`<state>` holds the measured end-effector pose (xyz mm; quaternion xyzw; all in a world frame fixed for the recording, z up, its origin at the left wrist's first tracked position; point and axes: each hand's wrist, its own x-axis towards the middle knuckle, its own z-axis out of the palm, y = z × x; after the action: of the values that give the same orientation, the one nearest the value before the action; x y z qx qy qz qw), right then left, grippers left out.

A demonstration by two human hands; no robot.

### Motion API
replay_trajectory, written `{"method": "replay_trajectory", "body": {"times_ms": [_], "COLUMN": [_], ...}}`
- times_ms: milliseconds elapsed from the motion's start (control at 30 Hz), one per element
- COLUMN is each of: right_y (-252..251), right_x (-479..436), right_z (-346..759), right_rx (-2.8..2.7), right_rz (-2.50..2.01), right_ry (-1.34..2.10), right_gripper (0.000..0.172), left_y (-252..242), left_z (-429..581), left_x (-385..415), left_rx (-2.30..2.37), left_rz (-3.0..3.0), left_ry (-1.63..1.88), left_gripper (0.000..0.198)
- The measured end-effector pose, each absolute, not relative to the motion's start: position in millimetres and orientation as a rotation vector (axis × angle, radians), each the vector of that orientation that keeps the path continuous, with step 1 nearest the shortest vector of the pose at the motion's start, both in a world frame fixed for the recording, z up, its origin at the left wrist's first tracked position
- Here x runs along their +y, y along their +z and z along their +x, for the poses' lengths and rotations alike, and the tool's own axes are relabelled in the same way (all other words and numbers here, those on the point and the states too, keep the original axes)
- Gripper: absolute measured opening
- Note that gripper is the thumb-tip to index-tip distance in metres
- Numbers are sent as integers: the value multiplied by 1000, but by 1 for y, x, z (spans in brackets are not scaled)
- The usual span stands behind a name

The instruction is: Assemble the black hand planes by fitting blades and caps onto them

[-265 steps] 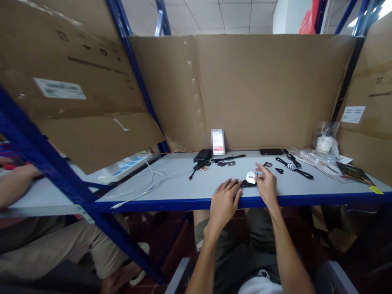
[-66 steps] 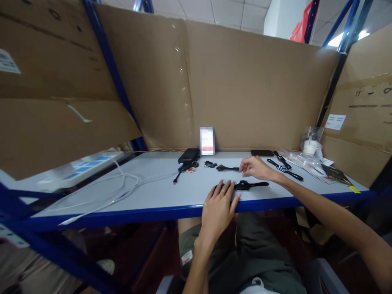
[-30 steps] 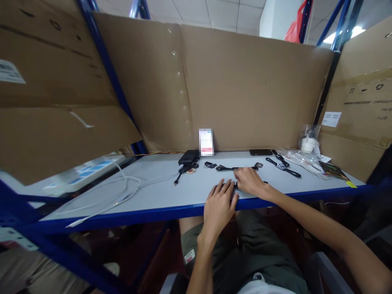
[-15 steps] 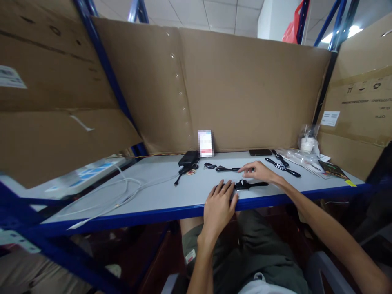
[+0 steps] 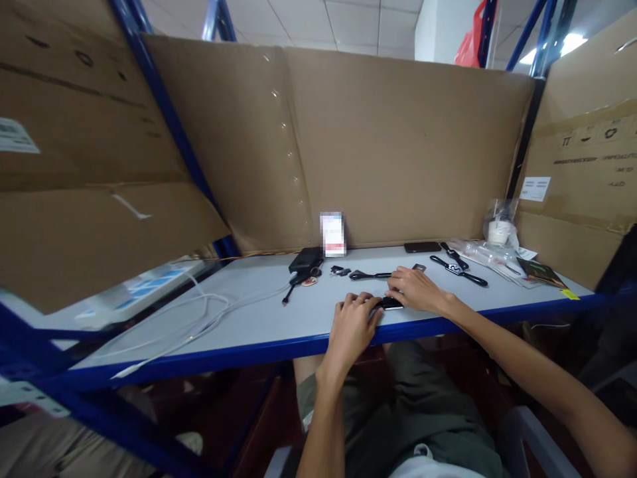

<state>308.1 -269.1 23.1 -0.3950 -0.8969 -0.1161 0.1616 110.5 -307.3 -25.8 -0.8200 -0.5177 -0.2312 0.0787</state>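
A black spokeshave [image 5: 392, 303] lies near the front edge of the table, its middle part showing between my hands. My left hand [image 5: 352, 318] rests at its left end, fingers bent over the handle. My right hand [image 5: 415, 289] is closed at its right side, fingertips down by the middle part and hiding the right handle. Just behind lies another long black tool [image 5: 367, 275], its right end covered by my right hand. A small grey metal piece [image 5: 419, 267] shows behind the knuckles.
Two more black spokeshaves [image 5: 460, 271] lie to the right, near a dark phone [image 5: 423, 247] and clear plastic bags [image 5: 480, 252]. A lit phone [image 5: 333, 234] stands at the back beside a black box [image 5: 305, 260]. White cables [image 5: 213, 309] run along the left, and cardboard walls [image 5: 398, 153] surround the table.
My right hand has come down from above the rear tool onto the right side of the front spokeshave. My left hand's fingers have curled more over its left end.
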Motion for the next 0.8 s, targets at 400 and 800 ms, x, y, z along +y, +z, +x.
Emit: {"method": "replay_trajectory", "body": {"times_ms": [400, 800], "right_y": [-2, -4], "right_x": [-265, -259], "right_z": [302, 312], "right_rx": [-2268, -1991], "right_rz": [-1462, -1201], "right_ry": [-215, 159], "right_gripper": [31, 44], "left_y": [-19, -20], "left_z": [117, 117], "left_x": [-277, -284], "left_rx": [-1521, -1491], "left_rz": [-2594, -2641], "left_ry": [-712, -907], "left_gripper": [33, 17]}}
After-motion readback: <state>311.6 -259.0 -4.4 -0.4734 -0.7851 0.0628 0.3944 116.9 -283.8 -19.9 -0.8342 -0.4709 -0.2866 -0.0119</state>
